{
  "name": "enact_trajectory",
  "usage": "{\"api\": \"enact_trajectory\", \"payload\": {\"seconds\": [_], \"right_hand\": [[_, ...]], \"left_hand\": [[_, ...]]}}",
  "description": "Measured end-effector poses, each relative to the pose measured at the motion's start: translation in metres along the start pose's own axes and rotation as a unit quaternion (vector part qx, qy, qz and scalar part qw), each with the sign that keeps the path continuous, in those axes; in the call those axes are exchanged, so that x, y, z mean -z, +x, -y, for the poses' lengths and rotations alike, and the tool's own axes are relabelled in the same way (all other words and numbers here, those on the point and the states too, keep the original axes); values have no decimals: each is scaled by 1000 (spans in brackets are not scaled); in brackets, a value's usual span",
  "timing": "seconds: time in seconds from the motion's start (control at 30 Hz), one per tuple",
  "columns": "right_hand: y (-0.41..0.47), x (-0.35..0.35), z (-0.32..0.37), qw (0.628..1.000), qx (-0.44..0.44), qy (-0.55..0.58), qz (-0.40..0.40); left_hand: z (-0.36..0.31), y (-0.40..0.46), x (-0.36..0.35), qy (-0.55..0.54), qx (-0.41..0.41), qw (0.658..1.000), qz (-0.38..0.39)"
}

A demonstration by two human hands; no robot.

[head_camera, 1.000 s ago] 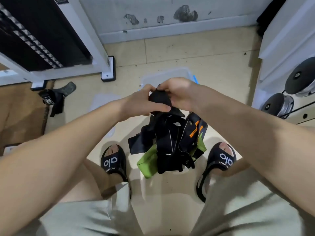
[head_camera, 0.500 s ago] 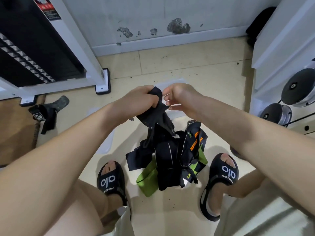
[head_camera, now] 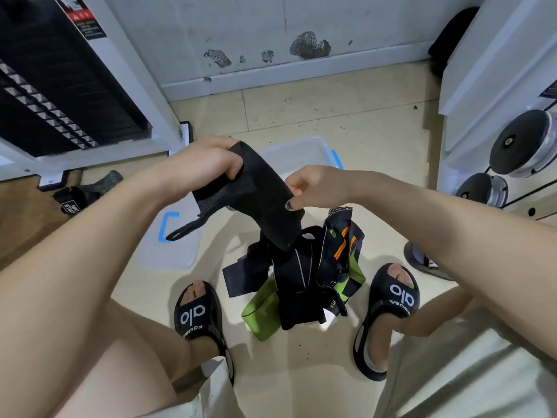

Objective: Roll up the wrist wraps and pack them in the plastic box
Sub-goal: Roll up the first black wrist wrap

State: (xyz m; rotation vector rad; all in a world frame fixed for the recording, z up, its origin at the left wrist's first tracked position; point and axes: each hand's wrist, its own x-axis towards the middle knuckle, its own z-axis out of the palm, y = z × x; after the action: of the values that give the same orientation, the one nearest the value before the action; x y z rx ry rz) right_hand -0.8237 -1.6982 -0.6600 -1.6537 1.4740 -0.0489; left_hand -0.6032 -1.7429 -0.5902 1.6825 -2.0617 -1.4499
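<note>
The left hand (head_camera: 208, 164) grips the top end of a black wrist wrap (head_camera: 262, 200), fingers curled round its edge, while the right hand (head_camera: 313, 188) pinches the wrap's right edge between thumb and fingers. The wrap hangs slanting down between the two hands, and a thin loop strap (head_camera: 187, 229) trails from it toward the lower left.

The floor (head_camera: 346, 122) is pale beige tile, scuffed and speckled with dirt near the far wall (head_camera: 271, 34), whose grey paint has flaked off in patches. A black-and-white weight machine (head_camera: 75, 95) stands at the floor's far left corner, and a white rack with round weight plates (head_camera: 524, 143) runs along the right edge.

Directly below the held wrap, a pile of wraps (head_camera: 307, 276), black with green and orange parts, lies on the floor between the person's two black sandals (head_camera: 196, 312). The clear plastic box (head_camera: 301, 152) sits just beyond the hands, partly hidden by them, its blue latch at its right side. Its clear lid (head_camera: 171, 245) lies flat on the floor to the left of the pile, under the trailing strap. Another dark wrap (head_camera: 87, 191) lies well apart by the machine's foot on the left.

Bare tile shows between the box and the far wall.
</note>
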Motion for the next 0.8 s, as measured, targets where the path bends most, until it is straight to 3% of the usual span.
{"api": "enact_trajectory", "payload": {"seconds": [0.1, 0.2, 0.3, 0.47, 0.67, 0.8], "right_hand": [[-7, 6, 5, 998, 23, 38, -36], [-12, 11, 9, 990, 40, 95, -92], [-12, 6, 19, 980, 68, 137, -130], [-14, 7, 37, 949, 116, 247, -161], [-17, 12, 40, 931, 132, 301, -160], [-14, 14, 45, 928, 117, 325, -136]], "left_hand": [[13, 0, 8, 90, 16, 996, -20], [29, -3, 13, 198, 40, 979, 29], [28, -8, 6, 154, 13, 985, 71], [14, -2, -7, 93, -127, 986, 48], [8, -2, -12, -21, -153, 986, 64], [2, 0, -12, 31, -189, 981, 34]]}}
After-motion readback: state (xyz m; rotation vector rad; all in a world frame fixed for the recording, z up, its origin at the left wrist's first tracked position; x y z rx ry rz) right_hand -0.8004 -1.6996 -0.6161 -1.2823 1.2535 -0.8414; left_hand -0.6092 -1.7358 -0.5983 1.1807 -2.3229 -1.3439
